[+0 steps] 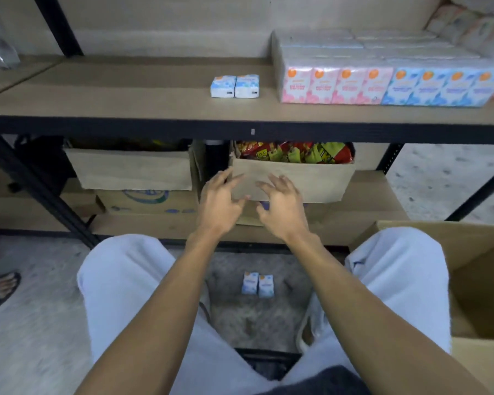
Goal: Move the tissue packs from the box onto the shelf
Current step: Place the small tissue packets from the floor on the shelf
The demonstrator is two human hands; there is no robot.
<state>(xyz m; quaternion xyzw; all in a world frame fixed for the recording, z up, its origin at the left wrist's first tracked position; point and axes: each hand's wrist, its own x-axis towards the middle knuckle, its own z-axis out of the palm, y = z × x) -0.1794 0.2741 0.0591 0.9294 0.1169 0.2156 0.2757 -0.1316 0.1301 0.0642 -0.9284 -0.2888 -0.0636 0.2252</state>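
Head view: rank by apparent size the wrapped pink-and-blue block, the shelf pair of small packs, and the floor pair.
1. wrapped block, clearly largest.
2 and 3. shelf pair and floor pair look nearly alike; differing distance from the camera leaves their order unsure.

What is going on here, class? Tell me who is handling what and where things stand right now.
A seated person is stocking a shelf. The left hand and right hand are held out open and hold nothing. Two small tissue packs stand side by side on the shelf, left of larger wrapped bundles. Another two packs stand on the floor between the person's legs. A cardboard box stands at the right.
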